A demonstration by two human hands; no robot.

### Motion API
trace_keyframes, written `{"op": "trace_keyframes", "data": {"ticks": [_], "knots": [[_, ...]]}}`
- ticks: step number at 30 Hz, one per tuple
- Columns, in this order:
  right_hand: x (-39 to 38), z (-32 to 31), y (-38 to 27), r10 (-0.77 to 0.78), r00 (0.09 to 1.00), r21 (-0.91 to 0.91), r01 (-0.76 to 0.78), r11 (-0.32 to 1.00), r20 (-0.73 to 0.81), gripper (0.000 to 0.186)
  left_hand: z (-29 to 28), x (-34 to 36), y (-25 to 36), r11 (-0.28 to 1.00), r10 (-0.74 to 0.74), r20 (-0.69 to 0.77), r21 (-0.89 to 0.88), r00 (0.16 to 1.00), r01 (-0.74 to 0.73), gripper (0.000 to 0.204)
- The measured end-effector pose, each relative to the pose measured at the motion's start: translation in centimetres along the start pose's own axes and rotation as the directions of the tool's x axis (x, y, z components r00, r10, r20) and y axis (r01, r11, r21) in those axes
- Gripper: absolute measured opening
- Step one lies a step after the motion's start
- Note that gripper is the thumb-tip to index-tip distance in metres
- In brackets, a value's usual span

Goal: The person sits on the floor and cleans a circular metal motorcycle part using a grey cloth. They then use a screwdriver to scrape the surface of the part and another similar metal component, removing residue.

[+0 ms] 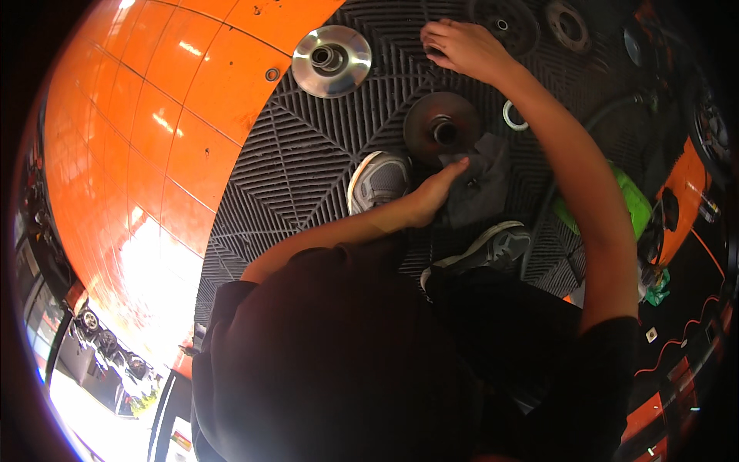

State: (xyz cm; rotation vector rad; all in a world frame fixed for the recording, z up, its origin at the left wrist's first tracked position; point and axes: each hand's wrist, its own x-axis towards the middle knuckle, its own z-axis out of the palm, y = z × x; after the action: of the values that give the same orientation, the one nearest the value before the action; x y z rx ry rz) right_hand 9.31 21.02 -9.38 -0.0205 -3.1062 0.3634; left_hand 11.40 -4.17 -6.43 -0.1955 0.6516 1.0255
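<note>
My left hand [437, 192] is closed on a dark grey cloth [481, 189], its thumb lying along the upper edge. Just beyond the cloth, a dull brown metal disc [422, 127] with a raised hollow hub rests on the ribbed mat. Farther out, my right hand [464, 51] hangs over the mat with curled fingers; whether it holds something small cannot be made out. To its left lies a shiny metal disc [343, 75] with a similar hub. A pale ring [508, 117] is beside my right forearm.
A dark round part [523, 32] and a ring-shaped plate [568, 25] lie at the far right. Orange flooring [131, 115] borders the black mat [269, 169] and carries a small ring [272, 75]. My shoes [382, 179] stand close to the cloth. Something bright green [630, 202] sits at right.
</note>
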Motion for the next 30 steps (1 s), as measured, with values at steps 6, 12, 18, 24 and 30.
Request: {"op": "trace_keyframes", "data": {"ticks": [6,12,18,24,30], "knots": [[-1.2,0.4,0.3,0.124,0.992,0.062,-0.123,0.991,-0.013,0.024,-0.1,0.3,0.0,0.998,-0.007,-0.051,0.056,0.999,0.010,0.063],[-0.3,0.1,-0.6,0.101,0.995,0.080,-0.103,0.992,0.028,0.026,-0.7,0.6,-0.5,1.000,-0.002,0.000,0.007,1.000,0.002,0.063],[-0.4,0.4,-1.7,0.179,0.984,0.041,-0.180,0.983,0.018,0.023,-0.3,0.3,-0.2,1.000,-0.007,0.007,-0.002,1.000,0.007,0.061],[-0.4,0.8,-2.7,0.219,0.975,-0.002,-0.219,0.976,-0.037,0.022,0.3,0.0,0.0,1.000,0.013,-0.050,-0.022,0.999,-0.014,0.054],[-0.5,0.0,-3.1,0.256,0.966,0.058,-0.253,0.966,-0.040,0.022,0.3,-0.1,0.2,0.999,0.034,-0.010,-0.038,0.999,-0.035,0.062]]}}
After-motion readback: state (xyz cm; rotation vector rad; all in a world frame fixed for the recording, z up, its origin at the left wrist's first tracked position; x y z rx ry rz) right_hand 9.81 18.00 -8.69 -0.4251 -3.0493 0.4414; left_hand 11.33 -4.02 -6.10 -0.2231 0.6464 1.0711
